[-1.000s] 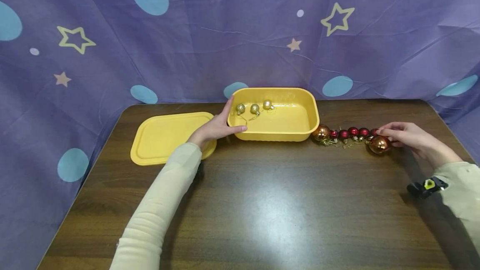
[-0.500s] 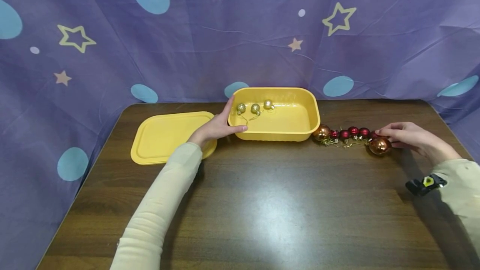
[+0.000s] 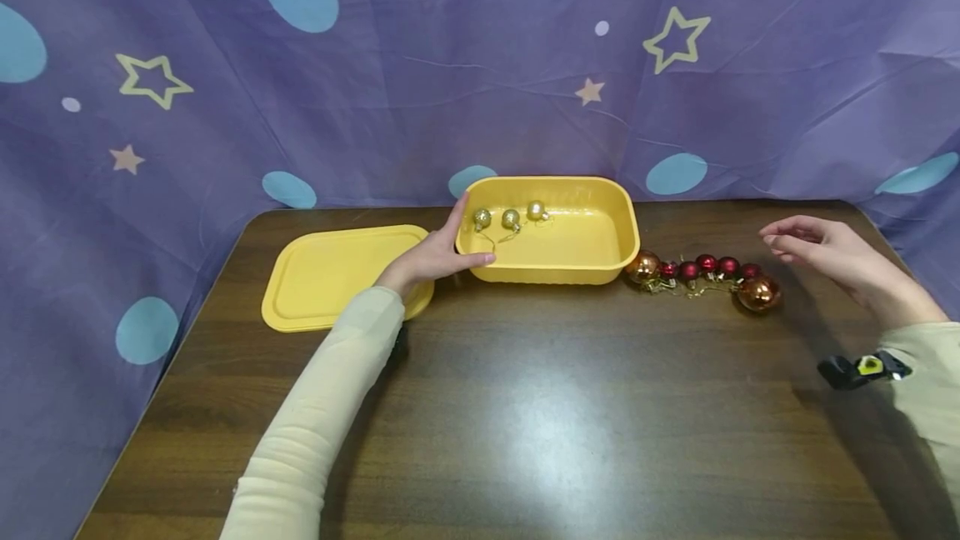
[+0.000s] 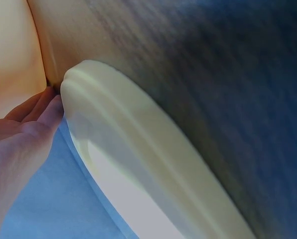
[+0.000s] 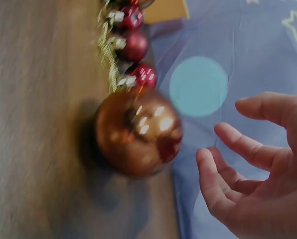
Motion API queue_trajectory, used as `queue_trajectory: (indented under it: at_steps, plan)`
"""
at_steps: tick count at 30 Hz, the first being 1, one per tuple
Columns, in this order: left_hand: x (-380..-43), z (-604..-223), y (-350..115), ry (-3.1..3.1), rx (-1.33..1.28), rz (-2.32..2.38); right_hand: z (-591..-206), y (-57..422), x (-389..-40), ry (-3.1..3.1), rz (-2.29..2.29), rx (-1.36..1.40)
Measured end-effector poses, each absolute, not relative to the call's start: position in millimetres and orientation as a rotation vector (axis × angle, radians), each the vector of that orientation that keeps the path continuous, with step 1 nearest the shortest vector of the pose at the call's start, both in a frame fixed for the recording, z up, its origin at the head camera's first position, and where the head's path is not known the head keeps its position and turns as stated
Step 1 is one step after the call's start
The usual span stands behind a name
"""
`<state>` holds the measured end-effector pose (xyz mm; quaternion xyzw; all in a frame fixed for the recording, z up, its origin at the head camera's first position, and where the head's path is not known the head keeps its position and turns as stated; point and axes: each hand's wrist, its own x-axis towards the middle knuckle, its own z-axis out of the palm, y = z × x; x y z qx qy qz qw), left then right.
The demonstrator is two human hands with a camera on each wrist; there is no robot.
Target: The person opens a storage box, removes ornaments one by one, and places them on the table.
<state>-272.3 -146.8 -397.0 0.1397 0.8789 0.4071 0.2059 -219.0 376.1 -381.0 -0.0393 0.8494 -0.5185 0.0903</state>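
A yellow plastic container (image 3: 551,273) stands at the back of the table with several small gold baubles (image 3: 511,219) at its left end. My left hand (image 3: 431,261) rests against its left front corner, thumb along the front rim, index finger up the left side. To the container's right lies a row of small red baubles (image 3: 707,262) with gold strings. A large copper bauble (image 3: 643,267) sits at one end of the row, another copper bauble (image 5: 138,132) at the other. My right hand (image 3: 832,252) hovers just right of the row, fingers slightly bent, holding nothing.
The yellow lid (image 3: 322,277) lies flat on the wooden table (image 3: 480,423), left of the container and partly under my left arm. A purple curtain (image 3: 450,65) with stars and blue spots hangs behind the table's back edge.
My right hand has left the baubles at the right end of the row and risen slightly up and to the right. The left hand and the container have stayed in place.
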Motion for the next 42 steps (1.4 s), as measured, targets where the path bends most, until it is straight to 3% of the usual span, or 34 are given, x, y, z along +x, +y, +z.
queue_trajectory:
  at_steps: [31, 42]
  plan:
    - [-274, -397, -147, 2.478, 0.404, 1.099, -356, 240, -227, 2.554, -1.601, -0.439]
    - [-275, -397, -146, 2.487, 0.413, 1.090, -365, 198, -233, 2.533, -1.644, -0.751]
